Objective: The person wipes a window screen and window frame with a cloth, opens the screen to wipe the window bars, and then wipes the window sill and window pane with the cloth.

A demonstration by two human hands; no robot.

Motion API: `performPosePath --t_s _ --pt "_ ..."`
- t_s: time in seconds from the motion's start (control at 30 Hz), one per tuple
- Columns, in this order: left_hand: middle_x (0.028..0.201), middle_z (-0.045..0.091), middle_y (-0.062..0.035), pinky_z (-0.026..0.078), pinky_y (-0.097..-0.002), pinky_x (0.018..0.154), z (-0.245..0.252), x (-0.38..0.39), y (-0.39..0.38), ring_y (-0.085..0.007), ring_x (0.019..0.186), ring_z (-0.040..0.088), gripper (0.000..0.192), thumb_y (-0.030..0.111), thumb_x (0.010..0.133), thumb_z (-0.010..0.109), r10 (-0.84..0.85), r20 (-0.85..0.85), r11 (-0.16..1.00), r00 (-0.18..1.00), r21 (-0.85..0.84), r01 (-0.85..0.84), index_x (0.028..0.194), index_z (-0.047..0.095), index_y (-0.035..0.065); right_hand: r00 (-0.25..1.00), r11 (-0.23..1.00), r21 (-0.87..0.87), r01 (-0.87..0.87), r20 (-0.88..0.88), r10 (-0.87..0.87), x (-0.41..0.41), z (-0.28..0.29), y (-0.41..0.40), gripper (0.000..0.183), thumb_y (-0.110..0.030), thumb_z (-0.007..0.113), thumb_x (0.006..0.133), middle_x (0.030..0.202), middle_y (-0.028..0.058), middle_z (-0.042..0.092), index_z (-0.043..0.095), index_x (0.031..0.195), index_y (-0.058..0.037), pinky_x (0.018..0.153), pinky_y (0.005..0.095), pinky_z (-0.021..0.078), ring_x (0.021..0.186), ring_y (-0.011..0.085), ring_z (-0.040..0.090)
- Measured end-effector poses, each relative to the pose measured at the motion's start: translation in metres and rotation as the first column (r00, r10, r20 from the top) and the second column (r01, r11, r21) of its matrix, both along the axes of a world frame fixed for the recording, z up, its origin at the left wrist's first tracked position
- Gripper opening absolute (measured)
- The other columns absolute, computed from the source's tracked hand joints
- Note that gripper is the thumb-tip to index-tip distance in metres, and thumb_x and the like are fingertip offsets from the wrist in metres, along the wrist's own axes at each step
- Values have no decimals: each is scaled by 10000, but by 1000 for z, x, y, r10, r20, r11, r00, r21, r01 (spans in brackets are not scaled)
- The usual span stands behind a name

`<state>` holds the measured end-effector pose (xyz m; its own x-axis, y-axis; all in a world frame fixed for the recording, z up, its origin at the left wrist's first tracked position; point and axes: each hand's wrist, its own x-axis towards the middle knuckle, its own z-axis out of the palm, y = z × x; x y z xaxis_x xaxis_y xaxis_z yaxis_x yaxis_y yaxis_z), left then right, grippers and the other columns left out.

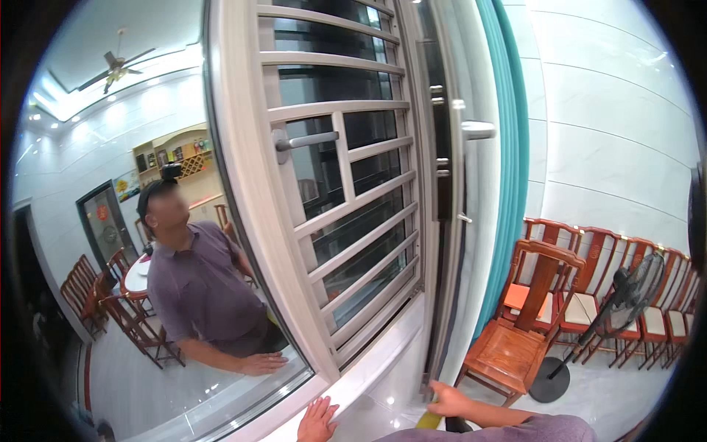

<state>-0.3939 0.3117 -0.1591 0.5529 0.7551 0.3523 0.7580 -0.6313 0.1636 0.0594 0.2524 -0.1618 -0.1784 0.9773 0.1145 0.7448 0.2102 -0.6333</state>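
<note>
My left hand (317, 420) lies with its fingers spread on the pale window sill (381, 353) at the bottom of the view. Further right, my right hand (444, 399) is beside the lower end of the window frame, its fingers bent near a small blurred thing; its grip is unclear. Yellow-green cloth (429, 421) shows below that hand. Above my hands stands a metal window grille (353, 221) with a lever handle (306, 141). To its right, an opened window sash (475, 182) carries a silver handle (478, 130).
A glass pane (221, 381) at left reflects the room and a person. A teal curtain (511, 166) hangs right of the sash. A wooden chair (505, 351) and a black standing fan (549, 380) stand nearby, with several more chairs along the tiled wall.
</note>
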Motion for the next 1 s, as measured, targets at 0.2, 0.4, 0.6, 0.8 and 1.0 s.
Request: performPosePath --t_s 0.2,0.4,0.6,0.8,1.0 --pt "1544 559 -165 455 -564 1181 0 -4 -2 -373 1388 581 525 270 849 867 109 277 993 955 -75 -92 1324 688 135 980 978 -60 -197 -40 195 -84 5 85 939 -313 722 899 1328 250 692 281 1616 105 1044 419 546 1194 380 686" --pt "1588 508 -224 403 -629 1193 124 28 4 -452 1456 496 642 241 822 865 153 243 907 958 351 -234 1400 630 90 957 932 -257 -255 -208 204 -155 21 147 1095 -304 717 892 1047 192 793 57 1597 214 918 379 594 967 345 768" --pt "1669 364 -286 316 -670 1226 256 101 41 -523 1532 353 714 223 827 854 238 387 762 891 494 -419 1476 581 102 969 959 -224 -171 -212 124 -199 6 198 1174 -289 712 873 1045 225 768 -61 1589 228 873 398 596 943 349 757" --pt "1724 287 -261 249 -661 1257 344 147 125 -480 1585 290 880 304 825 863 333 87 620 939 730 -287 1585 461 117 915 899 -276 -341 -315 251 -154 -7 214 1133 -268 774 878 1020 157 775 46 1704 -2 854 382 598 912 272 744" --pt "1764 179 -257 94 -622 1308 344 153 167 -462 1637 151 924 459 886 805 486 35 581 873 734 -353 1616 389 74 883 894 -257 -368 -397 250 -44 16 244 613 -255 810 898 1181 129 778 648 1440 -20 934 375 590 1017 235 741"
